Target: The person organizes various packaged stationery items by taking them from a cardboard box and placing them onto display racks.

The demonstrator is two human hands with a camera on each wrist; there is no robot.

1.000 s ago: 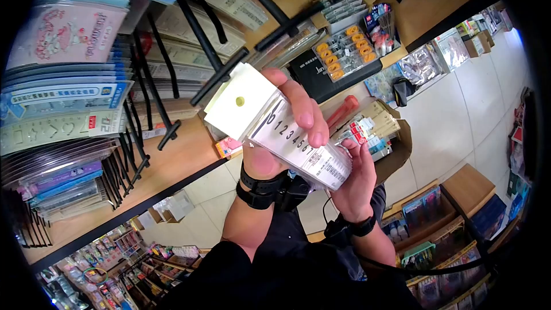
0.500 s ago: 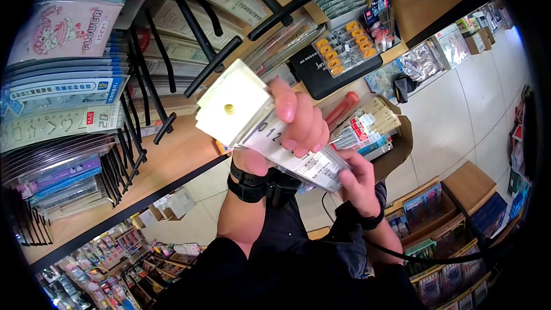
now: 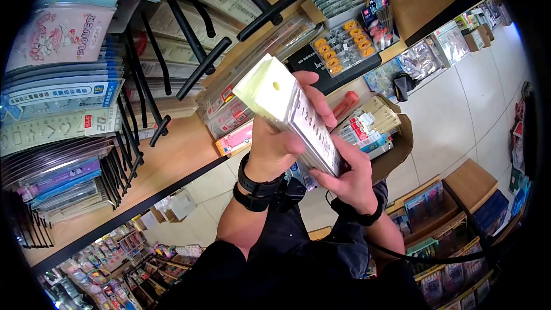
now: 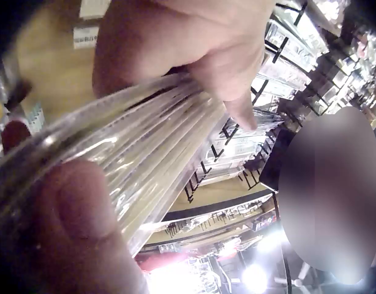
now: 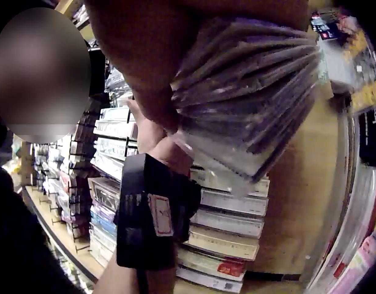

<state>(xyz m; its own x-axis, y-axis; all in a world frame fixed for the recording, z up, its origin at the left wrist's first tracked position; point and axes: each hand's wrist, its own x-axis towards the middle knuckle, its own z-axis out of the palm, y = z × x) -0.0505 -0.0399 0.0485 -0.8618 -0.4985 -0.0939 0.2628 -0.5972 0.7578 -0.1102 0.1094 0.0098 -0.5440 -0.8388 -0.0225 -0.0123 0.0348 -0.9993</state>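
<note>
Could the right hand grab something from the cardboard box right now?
Probably not without letting go: the right hand grips the packets. The box looks close by, its top open, so a freed hand could likely reach in.

Behind left hand (image 3: 273, 149): paired black wrist straps (image 3: 250, 199), black boxy wrist camera (image 3: 291, 195) bearing pale red-edged label (image 5: 160, 214). Behind right hand (image 3: 353, 178): black wristband (image 3: 367, 216), black cable (image 3: 422, 260). Farther back: black short-sleeved top (image 3: 258, 284), dark trousers (image 3: 281, 232).
</note>
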